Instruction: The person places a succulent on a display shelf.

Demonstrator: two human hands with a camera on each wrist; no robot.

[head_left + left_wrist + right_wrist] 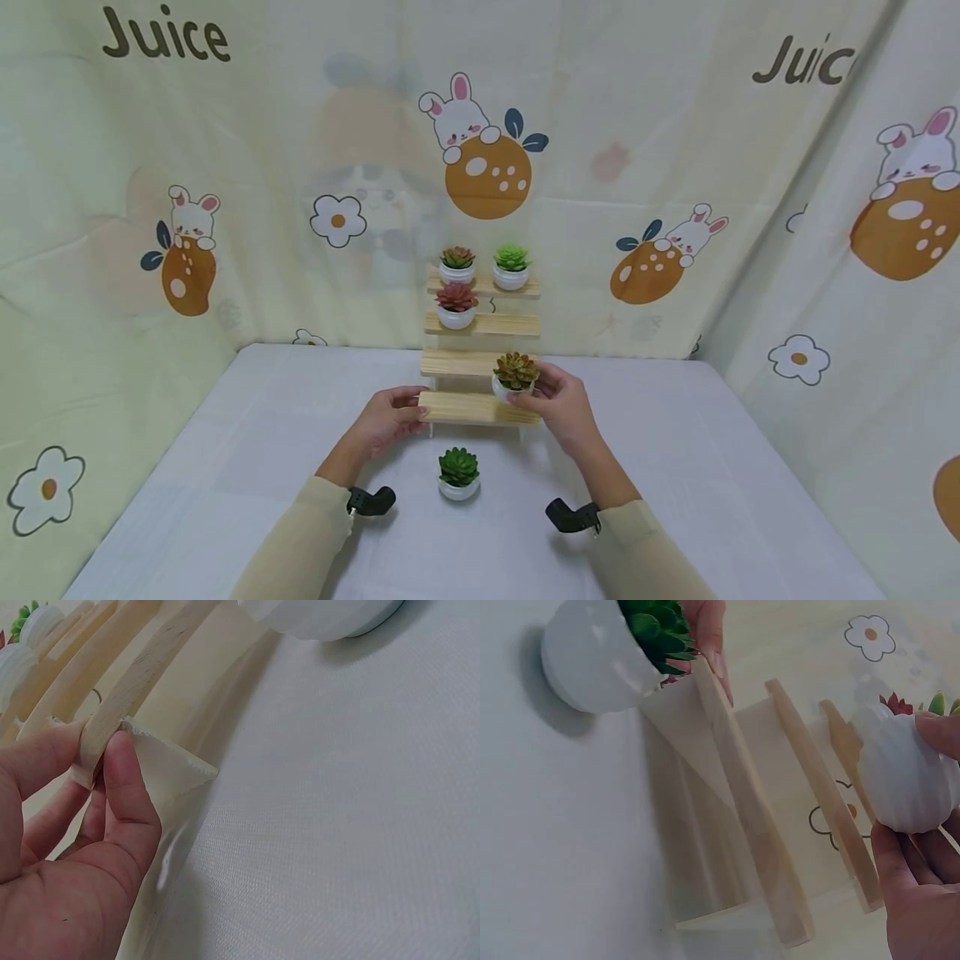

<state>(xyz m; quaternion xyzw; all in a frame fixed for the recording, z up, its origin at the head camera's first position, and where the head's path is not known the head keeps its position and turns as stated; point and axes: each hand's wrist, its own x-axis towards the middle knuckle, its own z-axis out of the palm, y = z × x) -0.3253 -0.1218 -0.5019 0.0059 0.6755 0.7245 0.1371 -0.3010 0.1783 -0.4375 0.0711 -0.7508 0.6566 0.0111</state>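
Note:
A small tiered stand with pale wooden shelves [468, 408] stands on the table. My left hand [386, 423] pinches the left end of its lowest board [124, 697] between thumb and fingers. In my right hand [564, 408] is a potted succulent [515, 372] with brownish-green leaves, its white ribbed pot [909, 769] gripped at the side. It is by the right part of the lower shelves; whether the pot touches a board I cannot tell. In front of the stand a dark green potted succulent [459, 473] stands upright on the table.
On the top shelf are a reddish-green succulent [457, 264] at left and a bright green one [512, 267] at right. A dark red succulent [456, 306] sits on the left of the second shelf. Behind hangs a printed curtain [585, 108]; a white cloth [262, 467] covers the table.

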